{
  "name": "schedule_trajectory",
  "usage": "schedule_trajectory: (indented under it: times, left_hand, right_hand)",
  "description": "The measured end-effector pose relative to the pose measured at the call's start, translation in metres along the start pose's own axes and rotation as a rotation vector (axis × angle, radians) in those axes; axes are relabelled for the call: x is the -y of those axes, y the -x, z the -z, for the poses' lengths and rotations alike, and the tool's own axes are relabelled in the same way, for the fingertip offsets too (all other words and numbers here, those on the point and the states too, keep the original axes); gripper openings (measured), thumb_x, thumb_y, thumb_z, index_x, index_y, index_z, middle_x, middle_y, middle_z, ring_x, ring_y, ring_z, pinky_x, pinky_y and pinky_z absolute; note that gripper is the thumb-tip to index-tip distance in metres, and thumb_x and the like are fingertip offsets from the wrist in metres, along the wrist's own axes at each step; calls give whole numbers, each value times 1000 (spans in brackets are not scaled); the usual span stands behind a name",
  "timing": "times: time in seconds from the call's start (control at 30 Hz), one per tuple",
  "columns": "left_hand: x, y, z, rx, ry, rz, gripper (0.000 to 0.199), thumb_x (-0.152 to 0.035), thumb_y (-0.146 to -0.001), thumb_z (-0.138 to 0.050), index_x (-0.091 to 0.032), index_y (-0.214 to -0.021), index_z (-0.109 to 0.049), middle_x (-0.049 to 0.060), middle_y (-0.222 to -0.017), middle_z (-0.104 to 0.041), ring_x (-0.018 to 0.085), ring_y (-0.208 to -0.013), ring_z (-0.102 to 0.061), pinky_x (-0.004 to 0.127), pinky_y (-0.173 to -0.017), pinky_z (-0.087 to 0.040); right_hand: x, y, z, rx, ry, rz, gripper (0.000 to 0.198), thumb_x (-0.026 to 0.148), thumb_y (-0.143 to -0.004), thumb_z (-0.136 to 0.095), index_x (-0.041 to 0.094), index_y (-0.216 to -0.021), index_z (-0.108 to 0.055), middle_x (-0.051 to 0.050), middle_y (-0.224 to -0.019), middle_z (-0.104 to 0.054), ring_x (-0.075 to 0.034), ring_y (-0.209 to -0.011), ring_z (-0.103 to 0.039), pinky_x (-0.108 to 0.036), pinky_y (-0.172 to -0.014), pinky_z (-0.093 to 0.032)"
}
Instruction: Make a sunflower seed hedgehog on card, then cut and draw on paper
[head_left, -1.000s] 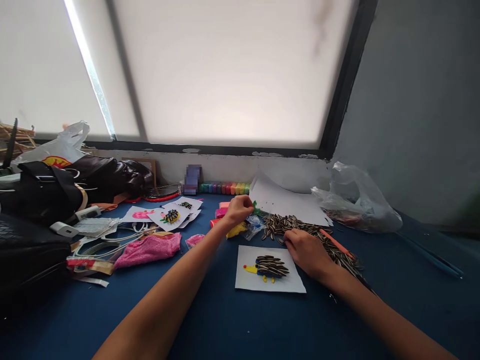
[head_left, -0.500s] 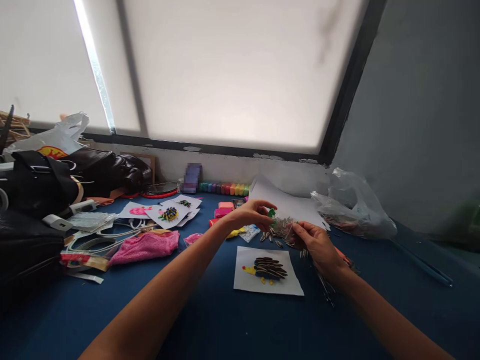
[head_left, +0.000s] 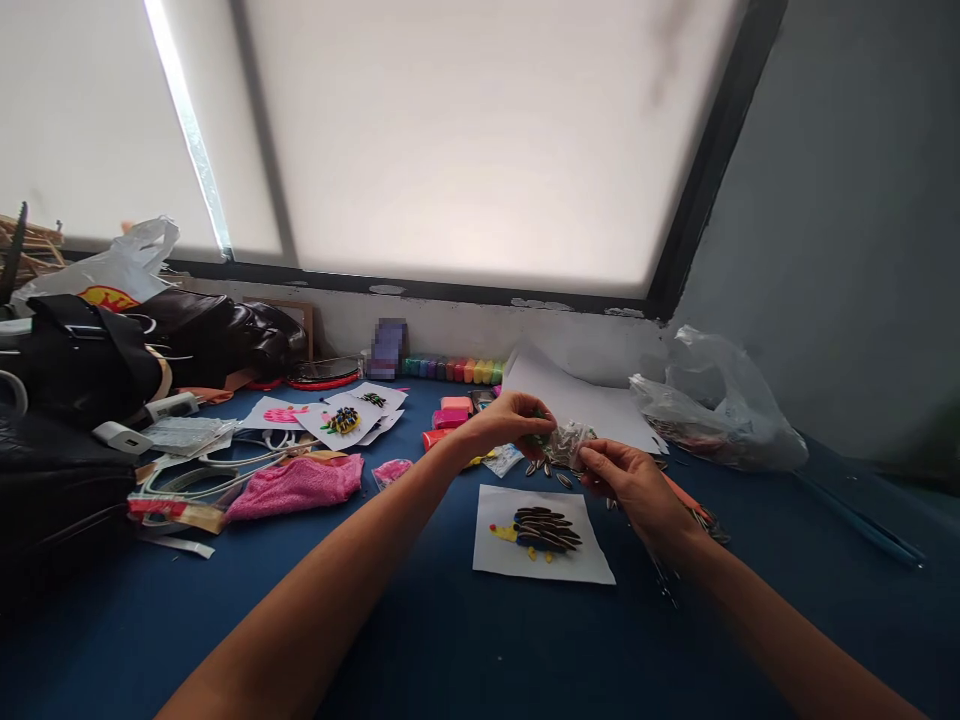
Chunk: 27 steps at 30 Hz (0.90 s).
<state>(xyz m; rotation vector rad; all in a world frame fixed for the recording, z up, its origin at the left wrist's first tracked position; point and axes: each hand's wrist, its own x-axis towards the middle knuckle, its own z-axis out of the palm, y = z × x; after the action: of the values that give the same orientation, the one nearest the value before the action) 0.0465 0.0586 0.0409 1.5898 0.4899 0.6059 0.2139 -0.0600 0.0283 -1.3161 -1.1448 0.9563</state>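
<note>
Fingers curled, my left hand (head_left: 517,420) grips a small lump of green clay (head_left: 538,432), mostly hidden behind the fingers. Crinkled clear plastic wrapping (head_left: 574,440) lies between my hands, and my right hand (head_left: 626,480) pinches its near edge. Striped sunflower seeds (head_left: 563,480) are scattered on the blue table just below the plastic. Nearer to me lies a white paper sheet (head_left: 491,560) with a hedgehog (head_left: 544,530) on it, which has a yellow face, a red nose, yellow feet and dark seeds as spines.
Left of my arm are finished animal pictures (head_left: 341,420), a pink cloth (head_left: 300,488), white cables and black bags (head_left: 82,350). Colourful clay packs (head_left: 457,371) line the wall. A clear plastic bag (head_left: 727,420) stands at right, and thin tools lie beside my right wrist.
My left fingers have closed in on the green clay, which now shows less. The hands are slightly nearer together. The whole view has shifted a little.
</note>
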Motion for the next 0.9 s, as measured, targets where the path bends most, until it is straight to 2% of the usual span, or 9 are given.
schedule_trajectory:
  times: [0.17,0.5,0.57,0.63,0.7,0.73,0.8,0.87,0.9]
  left_hand:
    - [0,0,-4,-53,0,10,12,-16,-81,-68,-7,-83,-62,2,-67,-63,11,-52,-65,24,-54,-56]
    - [3,0,-7,-42,-70,11,18,-22,-82,-67,-7,-90,-62,6,-74,-65,10,-58,-63,25,-60,-54]
    - [2,-1,-7,-109,-110,-56,24,-22,-79,-71,-8,-98,-64,9,-86,-66,11,-71,-64,23,-65,-52]
    - [-1,-2,-9,-252,-200,-150,30,-21,-75,-73,-11,-103,-64,10,-97,-65,12,-82,-61,22,-68,-49]
    - [-5,-2,-13,-355,-328,-206,26,-24,-75,-71,-10,-97,-66,8,-90,-65,12,-78,-58,20,-64,-46]
    - [-8,-2,-15,-337,-387,-203,24,-28,-76,-70,-10,-92,-67,6,-83,-64,11,-72,-57,20,-60,-44]
    - [-10,-2,-22,-180,-470,-161,29,-38,-78,-67,-9,-84,-68,3,-72,-62,10,-63,-53,20,-54,-39]
    - [-8,-3,-28,-15,-496,-125,37,-46,-78,-66,-10,-82,-67,4,-71,-62,10,-61,-52,20,-51,-37]
    - [-6,-4,-30,17,-486,-118,37,-47,-78,-65,-10,-81,-66,4,-71,-63,10,-61,-52,20,-51,-37]
  right_hand:
    - [3,3,-1,32,-13,-21,46,61,-60,-77,18,-72,-71,-3,-72,-64,-12,-61,-55,-25,-57,-45]
    - [2,2,-3,6,11,-2,46,57,-54,-82,17,-73,-70,-1,-71,-63,-12,-61,-54,-25,-59,-46]
    - [1,1,-2,-24,15,15,46,58,-53,-82,17,-71,-68,-1,-71,-63,-12,-61,-54,-26,-59,-46]
    - [0,0,-2,-55,20,37,47,59,-53,-82,18,-71,-67,0,-68,-61,-12,-60,-52,-26,-57,-44]
    - [-1,-1,-1,-79,28,63,47,60,-54,-81,18,-70,-66,1,-64,-58,-11,-57,-49,-25,-53,-41]
    - [-2,-1,-1,-85,34,76,47,61,-54,-80,18,-69,-66,1,-62,-57,-11,-56,-48,-25,-51,-39]
    - [-2,-1,-1,-82,49,99,47,62,-55,-79,19,-67,-64,3,-58,-53,-11,-53,-43,-25,-49,-35]
    - [-1,1,-3,-65,65,117,48,63,-56,-79,19,-65,-63,3,-55,-50,-10,-51,-40,-25,-48,-32]
    - [0,2,-4,-53,72,125,48,63,-56,-78,19,-64,-62,4,-54,-49,-10,-51,-39,-25,-47,-32]
